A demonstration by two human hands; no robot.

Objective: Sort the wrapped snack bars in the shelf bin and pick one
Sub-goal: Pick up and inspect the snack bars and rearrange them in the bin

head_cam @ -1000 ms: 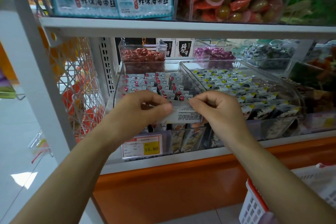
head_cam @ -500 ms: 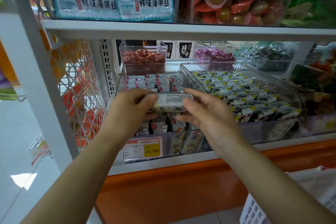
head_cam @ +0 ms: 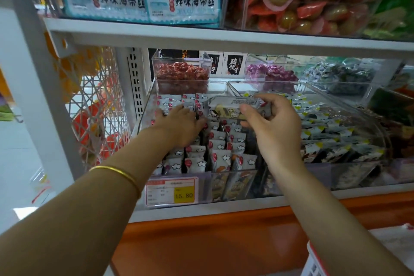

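A clear plastic shelf bin (head_cam: 206,188) holds several white-wrapped snack bars (head_cam: 220,148) with red and cloud prints, standing in rows. My right hand (head_cam: 272,127) pinches one wrapped snack bar (head_cam: 233,107), grey and yellow, lying level above the bin's middle. My left hand (head_cam: 180,123) reaches flat into the left part of the bin, with its fingers resting on the bars there. A gold bangle sits on my left forearm.
A yellow price tag (head_cam: 171,190) reading 15.80 hangs on the bin's front. To the right sits a second clear bin (head_cam: 349,163) of dark-wrapped snacks. Small tubs of red candies (head_cam: 181,73) and purple candies (head_cam: 271,73) stand behind. A white basket (head_cam: 318,264) shows at bottom right.
My left hand has let go of the held bar and moved down-left onto the bars in the bin. My right hand now holds the bar alone.
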